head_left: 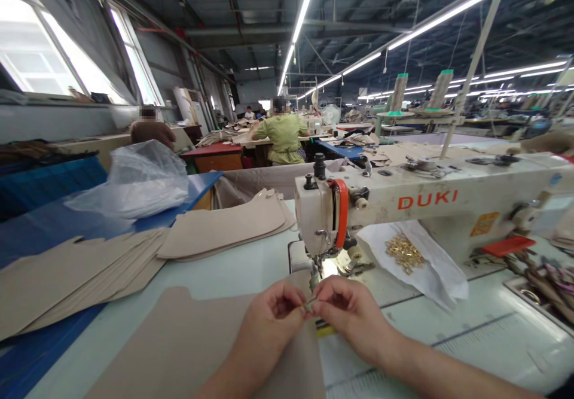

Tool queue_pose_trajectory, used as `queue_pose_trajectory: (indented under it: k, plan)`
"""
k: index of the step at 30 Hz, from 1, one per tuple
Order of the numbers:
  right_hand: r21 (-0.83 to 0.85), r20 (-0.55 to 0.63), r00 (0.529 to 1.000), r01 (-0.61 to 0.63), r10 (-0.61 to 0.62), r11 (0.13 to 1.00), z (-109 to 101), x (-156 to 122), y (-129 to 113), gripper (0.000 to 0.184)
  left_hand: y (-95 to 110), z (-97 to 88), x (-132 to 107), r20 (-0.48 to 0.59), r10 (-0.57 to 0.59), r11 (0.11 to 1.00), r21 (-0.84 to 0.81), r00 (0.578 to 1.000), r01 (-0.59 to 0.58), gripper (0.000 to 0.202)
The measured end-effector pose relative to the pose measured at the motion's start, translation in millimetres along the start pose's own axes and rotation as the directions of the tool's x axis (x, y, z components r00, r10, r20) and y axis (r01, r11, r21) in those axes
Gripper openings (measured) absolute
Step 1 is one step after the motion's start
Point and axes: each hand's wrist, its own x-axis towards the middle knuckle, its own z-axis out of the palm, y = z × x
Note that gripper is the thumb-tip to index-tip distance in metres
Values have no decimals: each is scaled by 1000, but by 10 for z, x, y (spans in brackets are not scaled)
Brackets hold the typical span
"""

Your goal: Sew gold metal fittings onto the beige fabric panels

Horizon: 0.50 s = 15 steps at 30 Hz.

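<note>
Clock positions are taken from the joined fingertips, with 12 o'clock pointing away from the wearer.

A small piece (308, 307) is held at the centre, in front of the sewing machine (381, 189). It is pinched from 8 o'clock by the thumb and fingers of the left hand (274, 310) and from 4 o'clock by those of the right hand (347, 308). Neither hand is released. The exact form of the small piece is too small to be read.

A tan panel (179, 339) is laid flat on the surface (224, 276) toward 8 o'clock, with its edge passing beneath the hands. Its far end is brought near the machine head at 12 o'clock; whether it is clamped there cannot be told.

Progress is judged as follows. The panel is already spread, and the small piece is picked up but not yet set down; handling of the small piece is judged to be under way. No finished seam can be made out on the panel. At 2 o'clock, many gold-coloured fittings (405, 252) are left heaped on a white sheet (443, 276). Further panels are piled in a near stack (224, 225) at 10 o'clock and a fanned stack (89, 273) at 9 o'clock; whether these are completed or waiting cannot be determined.
</note>
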Motion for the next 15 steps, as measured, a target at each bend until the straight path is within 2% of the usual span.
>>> queue_pose_trajectory:
  k: [2, 5, 9, 15]
  plan:
    - [67, 2, 1000, -28, 28, 997, 5, 11, 19, 23, 15, -2, 10, 25, -58, 997, -57, 998, 59, 17]
    - [72, -8, 999, -40, 41, 997, 5, 19, 26, 25, 23, -6, 9, 55, -93, 989, -110, 994, 98, 19]
    - [36, -21, 998, -65, 66, 997, 2, 19, 22, 27, -10, -7, -5, 35, -52, 995, -81, 998, 54, 21]
    - [85, -14, 990, -136, 137, 987, -11, 30, 2, 33, -30, -15, -51, 26, 34, 998, 52, 999, -35, 10]
